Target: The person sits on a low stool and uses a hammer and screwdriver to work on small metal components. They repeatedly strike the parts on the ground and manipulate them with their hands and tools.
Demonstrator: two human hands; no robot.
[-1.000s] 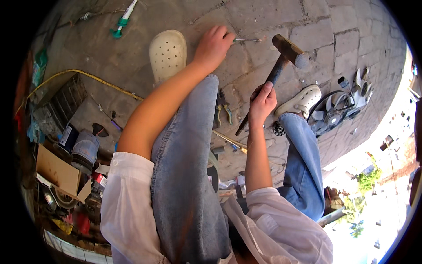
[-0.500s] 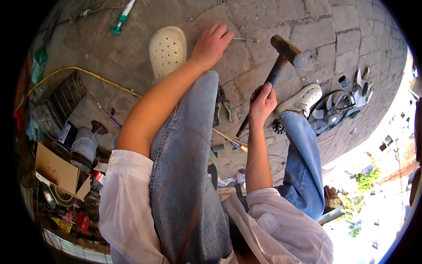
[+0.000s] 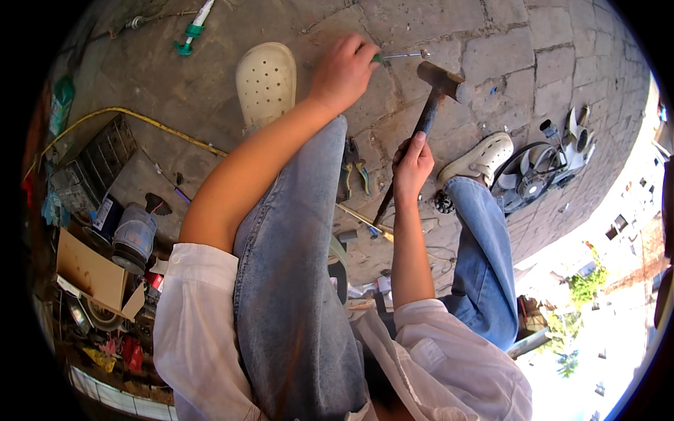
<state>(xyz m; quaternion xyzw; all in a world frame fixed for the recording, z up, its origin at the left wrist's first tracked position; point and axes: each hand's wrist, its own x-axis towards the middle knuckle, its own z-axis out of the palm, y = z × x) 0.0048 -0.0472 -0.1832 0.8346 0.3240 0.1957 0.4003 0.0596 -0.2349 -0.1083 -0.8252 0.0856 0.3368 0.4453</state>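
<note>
My left hand [image 3: 344, 74] is closed round the green handle of a screwdriver [image 3: 404, 55], whose thin metal shaft points right. At the shaft's tip is a small roundish metal piece [image 3: 425, 53]; I cannot tell whether they touch. Farther back along its dark handle, a hammer [image 3: 441, 82] is gripped by my right hand [image 3: 414, 168]. Its rusty, blocky head is just below and right of the screwdriver tip, apart from it in the picture. Between my legs, a pair of pliers [image 3: 356, 170] with yellow and blue handles lies on the paving.
My beige clogs [image 3: 267, 84] rest on the stone paving [image 3: 505, 56]. Right of my right foot lies a dark machine part with a round housing [image 3: 530, 184]. A yellow hose [image 3: 151, 126], a black crate [image 3: 105, 158] and an open cardboard box [image 3: 91, 270] are at left.
The hammer head has shifted left, toward the screwdriver tip. My left hand has moved slightly right and away, the screwdriver's green handle now showing and its tip farther up.
</note>
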